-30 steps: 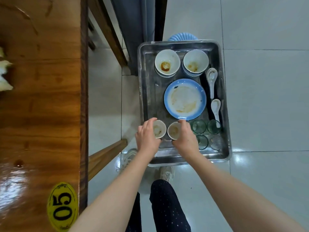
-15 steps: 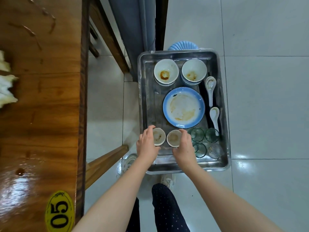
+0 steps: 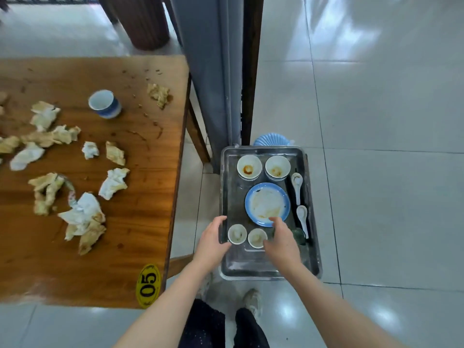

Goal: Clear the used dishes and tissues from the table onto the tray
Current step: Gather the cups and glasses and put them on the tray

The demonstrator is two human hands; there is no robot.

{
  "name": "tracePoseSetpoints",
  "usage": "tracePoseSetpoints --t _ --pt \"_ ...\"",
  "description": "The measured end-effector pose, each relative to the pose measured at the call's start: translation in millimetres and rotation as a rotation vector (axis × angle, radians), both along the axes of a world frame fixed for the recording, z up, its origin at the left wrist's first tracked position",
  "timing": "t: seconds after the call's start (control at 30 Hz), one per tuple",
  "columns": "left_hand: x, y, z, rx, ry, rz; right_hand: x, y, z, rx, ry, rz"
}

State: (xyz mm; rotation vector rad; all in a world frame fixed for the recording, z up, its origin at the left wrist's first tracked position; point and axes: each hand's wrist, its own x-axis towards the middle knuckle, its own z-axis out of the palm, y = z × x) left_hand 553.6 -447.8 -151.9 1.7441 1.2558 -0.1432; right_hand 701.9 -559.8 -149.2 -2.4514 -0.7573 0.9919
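Observation:
A metal tray (image 3: pixel 251 263) stands low beside the wooden table (image 3: pixel 140 197). It holds two stained white bowls (image 3: pixel 249 167), a blue-rimmed plate (image 3: pixel 267 204), two white spoons (image 3: pixel 298 185) and two small white cups (image 3: pixel 237 234) near its front. My left hand (image 3: pixel 213 238) lies at the tray's left rim beside the left cup, fingers relaxed. My right hand (image 3: pixel 281 241) hovers beside the right cup (image 3: pixel 256 237), fingers extended, hiding most of the green glasses (image 3: pixel 298 234). On the table lie several crumpled tissues (image 3: pixel 84 212) and a blue-and-white cup (image 3: pixel 105 104).
A yellow "05" sticker (image 3: pixel 148 285) marks the table's near corner. A grey curtain and dark post (image 3: pixel 226 71) rise behind the tray, with a blue stool (image 3: pixel 272 139) under it. Wooden chair legs (image 3: pixel 198 131) stand between table and tray. Tiled floor spreads to the right.
Both hands have loosened from the two small cups, which now stand on the tray. My view has lifted and swung left, bringing the table with tissues and a cup into sight.

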Motion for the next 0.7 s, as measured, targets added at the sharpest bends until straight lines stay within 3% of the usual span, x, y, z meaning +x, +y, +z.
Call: tracePoseSetpoints --t 0.4,0.7 --pt "-37 22 113 0.107 -0.106 0.153 -11 21 99 0.145 -0.013 0.08" --pt "-124 49 158 0.209 -0.202 0.306 -54 66 134 0.241 -0.02 0.082"
